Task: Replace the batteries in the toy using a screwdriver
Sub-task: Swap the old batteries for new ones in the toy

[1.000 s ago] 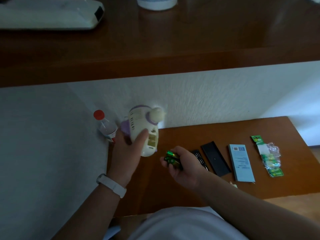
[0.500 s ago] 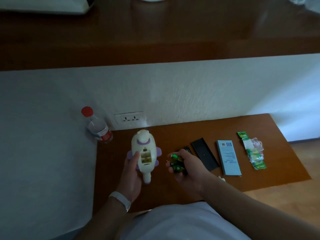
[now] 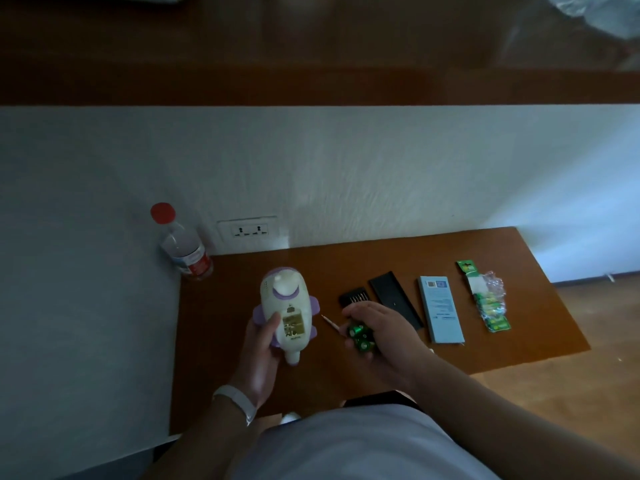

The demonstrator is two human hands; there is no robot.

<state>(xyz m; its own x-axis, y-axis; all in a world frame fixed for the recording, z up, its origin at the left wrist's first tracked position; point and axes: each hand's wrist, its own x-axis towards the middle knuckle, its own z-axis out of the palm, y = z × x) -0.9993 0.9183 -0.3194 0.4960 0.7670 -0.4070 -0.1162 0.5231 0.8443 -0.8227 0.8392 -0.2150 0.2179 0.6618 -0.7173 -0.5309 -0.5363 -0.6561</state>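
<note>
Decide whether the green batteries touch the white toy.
Apart. The head view shows the left hand holding the toy, the right hand gripping the batteries, with bare table between them.

A smooth white wristband [image 3: 235, 401], flat like a watch strap or fitness band, wraps the wrist just behind the left hand [image 3: 259, 348]. Both forearms are bare, the one behind the right hand [image 3: 384, 330] as well. A plain pale garment [image 3: 346, 445], whitish and unmarked, covers the body at the bottom of the view in soft folds.
</note>
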